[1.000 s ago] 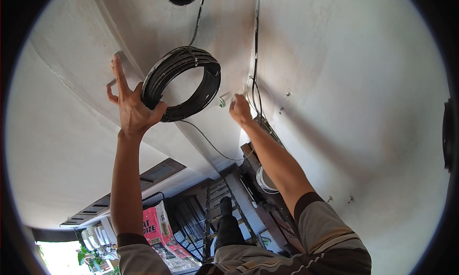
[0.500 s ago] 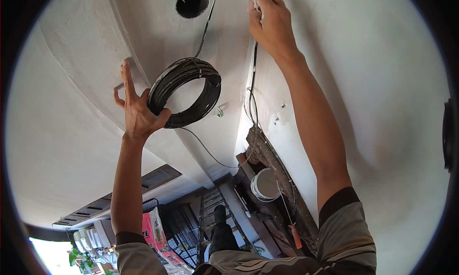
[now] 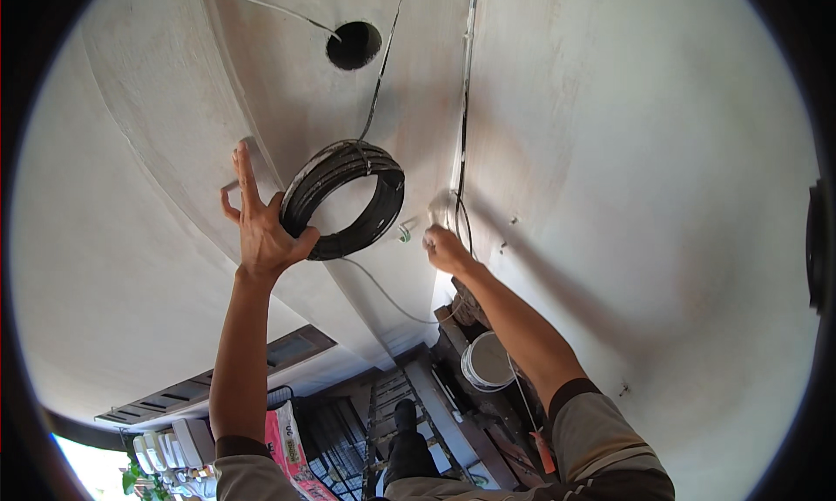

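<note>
A coil of black cable (image 3: 299,196), specked with white, hangs from a strand running up from its top. My left hand (image 3: 266,235) grips the coil's left side between thumb and a finger, while two other fingers stretch upward. Against the pale wall, a black-and-white cable (image 3: 464,118) runs down the corner. My right hand (image 3: 448,250) is closed beside that cable's lower part. A pale, blurred shape shows just above its knuckles; what the fingers hold cannot be made out.
A round dark hole (image 3: 353,45) above has a thin whitish cable (image 3: 261,6) coming out of it. A small green-and-metal fitting (image 3: 404,233) sticks from the wall. Below are a white bucket (image 3: 488,362), an orange-handled tool (image 3: 544,451) and a ladder (image 3: 392,405) by my leg.
My right hand has come down along the corner cable from the top to beside its lower part. My left hand and the coil sit a little lower in view, as the view has shifted.
</note>
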`<state>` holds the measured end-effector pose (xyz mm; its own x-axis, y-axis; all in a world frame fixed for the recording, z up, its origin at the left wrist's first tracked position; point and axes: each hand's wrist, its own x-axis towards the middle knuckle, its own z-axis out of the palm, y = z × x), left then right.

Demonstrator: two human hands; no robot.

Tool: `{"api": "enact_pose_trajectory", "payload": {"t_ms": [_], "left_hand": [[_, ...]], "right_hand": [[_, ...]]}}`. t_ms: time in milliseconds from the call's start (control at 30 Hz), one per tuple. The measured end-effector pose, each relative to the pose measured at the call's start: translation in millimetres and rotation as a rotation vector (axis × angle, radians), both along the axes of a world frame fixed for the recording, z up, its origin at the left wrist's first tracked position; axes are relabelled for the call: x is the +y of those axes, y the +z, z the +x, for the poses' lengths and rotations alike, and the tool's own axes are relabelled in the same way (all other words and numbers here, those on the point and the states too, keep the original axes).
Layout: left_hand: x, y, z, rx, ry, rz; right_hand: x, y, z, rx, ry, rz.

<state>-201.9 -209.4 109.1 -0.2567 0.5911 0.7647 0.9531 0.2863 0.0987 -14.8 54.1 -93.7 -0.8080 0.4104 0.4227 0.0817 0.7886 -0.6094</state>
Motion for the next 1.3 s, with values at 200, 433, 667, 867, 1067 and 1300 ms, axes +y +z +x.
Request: {"api": "enact_pose_trajectory", "payload": {"t_ms": [200,433,667,867,1067,1300], "left_hand": [[-2,2,3,-0.004,0.027,-0.005],[0,2,2,0.012,0.014,0.003],[-5,5,3,-0.014,0.037,-0.012],[-2,4,5,-0.030,0.042,-0.043],[-8,2,2,-0.015,0.030,0.002],[0,2,0,0.037,0.014,0.008]], "right_hand": [[55,219,-2,0.247,-0.180,0.144],[28,382,17,0.597,-0.053,0.581],[18,131,-9,0.088,-0.040,0.610],[5,38,13,0.018,0.020,-0.105],[30,246,-9,0.562,-0.110,-0.623],[-14,331,32,1.159,0.314,-0.291]]}}
